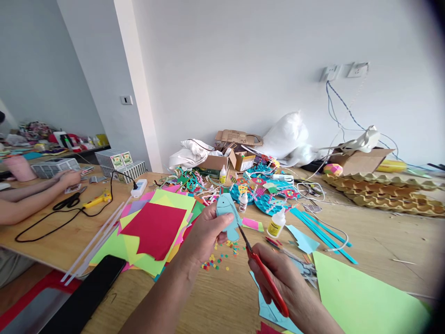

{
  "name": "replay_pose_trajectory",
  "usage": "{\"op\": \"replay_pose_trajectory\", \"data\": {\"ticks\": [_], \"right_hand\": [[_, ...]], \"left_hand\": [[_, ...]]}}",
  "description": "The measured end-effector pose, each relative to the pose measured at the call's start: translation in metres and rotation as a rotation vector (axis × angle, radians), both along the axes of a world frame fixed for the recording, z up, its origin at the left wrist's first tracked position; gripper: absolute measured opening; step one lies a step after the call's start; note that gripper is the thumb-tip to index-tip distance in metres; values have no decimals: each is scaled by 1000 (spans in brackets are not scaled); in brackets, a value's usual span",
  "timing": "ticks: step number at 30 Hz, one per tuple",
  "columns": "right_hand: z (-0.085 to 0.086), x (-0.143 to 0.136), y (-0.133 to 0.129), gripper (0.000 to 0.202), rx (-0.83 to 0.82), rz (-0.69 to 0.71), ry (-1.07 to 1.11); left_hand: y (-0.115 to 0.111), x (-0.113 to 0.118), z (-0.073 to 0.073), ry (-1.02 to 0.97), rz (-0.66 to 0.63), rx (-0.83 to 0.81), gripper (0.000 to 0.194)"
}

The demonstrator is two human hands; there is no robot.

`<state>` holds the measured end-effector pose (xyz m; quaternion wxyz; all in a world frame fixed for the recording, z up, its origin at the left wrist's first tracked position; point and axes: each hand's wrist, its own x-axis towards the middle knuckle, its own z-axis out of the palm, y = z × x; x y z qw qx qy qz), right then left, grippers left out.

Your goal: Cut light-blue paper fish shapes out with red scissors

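Observation:
My left hand (207,232) pinches a light-blue paper fish (225,204) between thumb and fingers, its head pointing up and away from me. An eye and a curved line are drawn on the fish. My right hand (274,271) grips red-handled scissors (267,280), whose dark blades reach the right edge of the paper near the tail. Whether the blades touch the paper, I cannot tell for sure. Small coloured paper dots (212,263) lie scattered on the table beneath the fish. Blue paper offcuts (269,308) rest below my right hand.
Coloured paper sheets (156,227) are stacked at left, beside a black phone-like slab (86,292). Glue bottles (276,223) stand ahead, near blue decorated pieces (267,202). Egg trays (382,190) and a green sheet (365,297) lie right. Another person's hands (69,178) work at far left.

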<state>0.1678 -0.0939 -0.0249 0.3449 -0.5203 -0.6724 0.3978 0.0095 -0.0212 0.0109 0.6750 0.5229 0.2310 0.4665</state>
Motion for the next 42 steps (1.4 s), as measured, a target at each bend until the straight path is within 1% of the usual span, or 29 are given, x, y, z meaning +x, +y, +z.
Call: {"op": "replay_pose_trajectory", "data": {"ticks": [7, 10, 13, 16, 19, 23, 28, 30, 33, 37, 39, 42], "right_hand": [[2, -13, -2, 48, -33, 8, 211], [-2, -15, -2, 44, -33, 10, 338], [-6, -16, -1, 39, -5, 47, 445], [-8, -16, 0, 38, 6, 79, 518], [-9, -16, -1, 39, -25, 104, 597], [-9, -16, -2, 40, -69, 124, 663], [-9, -17, 0, 44, -57, 182, 698], [-9, -17, 1, 46, -57, 181, 695], [-9, -16, 1, 43, -40, 140, 639], [-8, -14, 1, 38, -16, 63, 486], [-6, -14, 0, 39, -6, 24, 436], [-2, -15, -1, 42, 7, 4, 401]], "left_hand": [[-8, 13, 0, -102, 88, -12, 20], [-12, 18, -2, -118, 77, 1, 21], [-14, 20, -4, -125, 91, -26, 15], [-15, 21, -6, -109, 116, -50, 14], [-16, 22, -4, -101, 137, -45, 16], [-18, 23, 0, -103, 146, -103, 17], [-19, 23, -1, -131, 86, -200, 19], [-19, 24, -2, -124, 71, -199, 20], [-19, 25, -3, -106, 83, -156, 20], [-19, 25, -2, -100, 103, -110, 23], [-19, 26, -3, -90, 105, -90, 24], [-19, 27, -4, -69, 128, -48, 21]]}}
